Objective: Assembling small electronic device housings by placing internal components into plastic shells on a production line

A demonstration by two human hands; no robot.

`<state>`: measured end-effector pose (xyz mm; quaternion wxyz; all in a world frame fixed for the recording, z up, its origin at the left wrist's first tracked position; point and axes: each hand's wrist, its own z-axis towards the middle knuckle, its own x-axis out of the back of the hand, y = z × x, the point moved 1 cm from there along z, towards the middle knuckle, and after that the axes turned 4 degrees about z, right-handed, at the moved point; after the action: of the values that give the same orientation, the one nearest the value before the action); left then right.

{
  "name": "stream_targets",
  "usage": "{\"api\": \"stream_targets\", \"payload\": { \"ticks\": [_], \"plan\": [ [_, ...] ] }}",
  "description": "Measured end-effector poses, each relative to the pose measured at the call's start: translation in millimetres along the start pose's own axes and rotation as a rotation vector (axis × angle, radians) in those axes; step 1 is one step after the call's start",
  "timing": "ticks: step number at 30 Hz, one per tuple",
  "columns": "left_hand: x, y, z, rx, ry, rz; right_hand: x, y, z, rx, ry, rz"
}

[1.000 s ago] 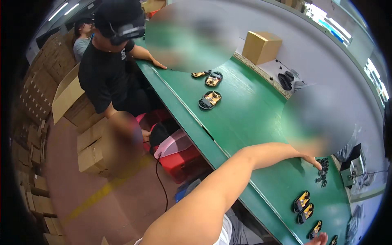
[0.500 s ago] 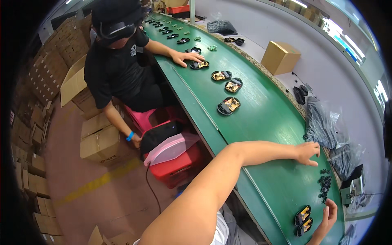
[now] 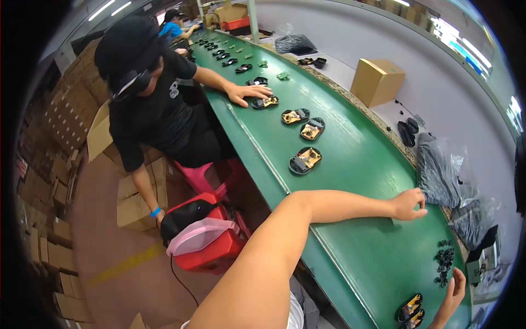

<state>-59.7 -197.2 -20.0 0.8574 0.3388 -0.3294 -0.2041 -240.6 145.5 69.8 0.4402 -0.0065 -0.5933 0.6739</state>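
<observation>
My left arm reaches across the green work surface [image 3: 361, 247]. At its far side my left hand [image 3: 408, 204] hovers with fingers loosely bent, thumb somewhat apart, and no held thing visible. My right hand [image 3: 453, 290] is open at the lower right, fingers curved upward. Beside its fingertips lies a heap of small black parts [image 3: 445, 260]. Two opened black computer-mouse shells [image 3: 410, 308] with yellowish insides sit left of my right hand, partly cut off by the lower edge. Farther up the surface lie more opened mouse shells, the nearest being a single one [image 3: 305, 160].
A co-worker [image 3: 153, 104] in black sits at left, one hand [image 3: 241, 96] by a mouse shell. Green circuit boards [image 3: 282, 75] and shells line the far stretch. Plastic bags of dark parts [image 3: 438, 170] and a cardboard box [image 3: 378, 82] stand along the back ledge. Red stool [image 3: 211, 249] below.
My left hand has drawn slightly left, its fingers more bent. My right hand stays by the small black parts. The view has shifted, and another person in blue now shows at the far end.
</observation>
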Motion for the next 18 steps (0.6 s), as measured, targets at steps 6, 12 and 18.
{"api": "stream_targets", "payload": {
  "ticks": [6, 12, 18],
  "plan": [
    [-4.3, -6.1, 7.6, 0.075, 0.209, -0.064, -11.5, -10.0, 4.1, 0.009, -0.011, -0.004],
    [-14.6, -6.5, 4.7, 0.002, 0.23, -0.053, -5.0, -10.8, -7.8, -0.071, 0.041, -0.038],
    [12.2, 13.7, -7.0, -0.165, 0.171, 0.108, -24.0, -32.4, -6.9, -0.067, 0.094, -0.034]
  ]
}}
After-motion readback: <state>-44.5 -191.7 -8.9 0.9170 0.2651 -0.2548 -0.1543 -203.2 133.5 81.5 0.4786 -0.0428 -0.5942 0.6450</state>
